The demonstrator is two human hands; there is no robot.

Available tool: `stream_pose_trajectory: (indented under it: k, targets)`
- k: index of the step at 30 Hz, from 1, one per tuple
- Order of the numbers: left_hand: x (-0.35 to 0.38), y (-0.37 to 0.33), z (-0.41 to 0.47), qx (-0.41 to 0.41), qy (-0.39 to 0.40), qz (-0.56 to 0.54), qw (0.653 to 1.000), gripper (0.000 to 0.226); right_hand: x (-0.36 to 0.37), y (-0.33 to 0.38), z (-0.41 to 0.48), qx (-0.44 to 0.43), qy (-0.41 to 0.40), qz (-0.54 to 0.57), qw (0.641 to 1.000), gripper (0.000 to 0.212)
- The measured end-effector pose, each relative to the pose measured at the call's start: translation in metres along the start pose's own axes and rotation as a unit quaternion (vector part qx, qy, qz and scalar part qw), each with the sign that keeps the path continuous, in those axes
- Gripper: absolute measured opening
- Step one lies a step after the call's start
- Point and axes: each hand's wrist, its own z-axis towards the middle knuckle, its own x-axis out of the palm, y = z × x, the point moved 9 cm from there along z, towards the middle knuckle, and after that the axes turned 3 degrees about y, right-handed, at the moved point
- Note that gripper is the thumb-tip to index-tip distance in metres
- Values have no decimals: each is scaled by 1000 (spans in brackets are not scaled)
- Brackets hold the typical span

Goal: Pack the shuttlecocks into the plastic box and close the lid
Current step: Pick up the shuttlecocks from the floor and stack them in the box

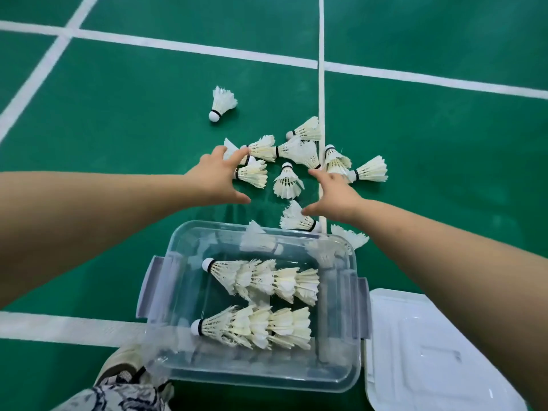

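Green court floor [118, 114] crossed by white lines [321, 84] fills the frame, bare and open across the upper half and the left. At lower centre sits the clear box [354, 345], open, holding two nested rows of shuttlecocks [261, 280] lying side by side; free space remains along its near and far walls. Its white lid [430, 351] lies flat at lower right, just beside the box's right rim. Loose shuttlecocks [287, 182] scatter at mid-frame beyond the far rim, one apart [221, 103] higher up. Left hand [216, 176] spreads wide, fingertips touching a shuttlecock, gripping nothing. Right hand [335, 194] is also spread, empty, among the pile. A shoe [124, 363] shows at bottom left.
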Motion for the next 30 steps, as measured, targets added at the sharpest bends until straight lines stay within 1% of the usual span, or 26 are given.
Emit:
stream_pose_trajectory:
  k: [2,4,6,9,13,16,19,21,23,26,28,30]
  targets:
    - [10,11,13,-19,23,9,1000,109,15,5,14,-35,30,-96,994,104]
    - [19,17,27,-25,40,18,999,110,26,12,25,-64,52,-164,983,108]
    - [21,17,39,-27,41,25,998,108,32,18,34,-80,63,-202,974,109]
    - [19,12,56,-33,21,56,998,104,40,23,46,-92,66,-233,966,108]
    - [27,9,69,-39,14,72,997,99,47,26,56,-105,53,-246,962,101]
    - [34,8,73,-43,0,63,997,86,54,29,60,-118,57,-232,964,92]
    - [33,0,75,-19,-41,36,998,67,53,34,61,-135,34,-215,967,69]
    - [33,-2,76,-6,-45,4,999,61,48,36,61,-133,12,-207,969,51]
    - [32,-5,76,13,-47,-9,999,56,45,34,63,-127,1,-204,971,41]
    - [28,-10,73,45,-63,6,997,39,39,31,61,-130,-9,-200,971,39]
    - [24,-10,69,54,-74,1,996,27,33,28,58,-128,-17,-201,971,42]
    - [21,-11,66,57,-77,-5,995,20,27,23,54,-124,-22,-201,971,47]
